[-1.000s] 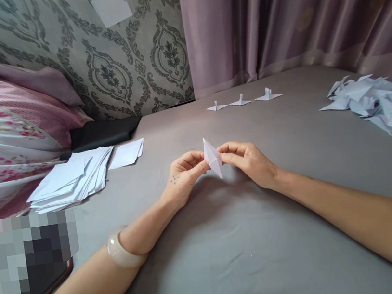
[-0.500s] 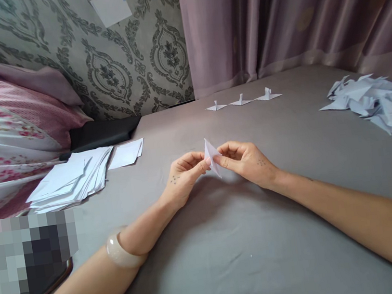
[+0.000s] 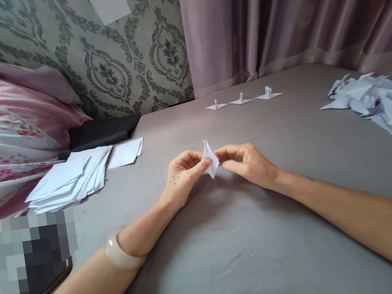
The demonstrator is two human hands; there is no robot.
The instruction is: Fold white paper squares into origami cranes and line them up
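Observation:
A small folded piece of white origami paper (image 3: 212, 165), kite-shaped with a split upper point, is held above the grey sheet (image 3: 213, 271). My left hand (image 3: 187, 171) pinches it from the left, thumb flat on its near face and fingers behind. On the other side, my right hand (image 3: 243, 160) has its fingertips closed at the paper's right edge, the thumb slightly below the index finger. The exact contact of the right fingertips is partly hidden.
Three folded paper pieces (image 3: 241, 99) stand in a row at the back. A heap of folded paper shapes (image 3: 386, 100) lies at right. Stacked white sheets (image 3: 72, 179) and a few smaller sheets (image 3: 126, 153) are at left, near a black item (image 3: 102, 132) and a dark device (image 3: 50, 279).
The folded paper has turned so its broader face shows and its top point looks split. My right thumb has come off its near face toward the right edge.

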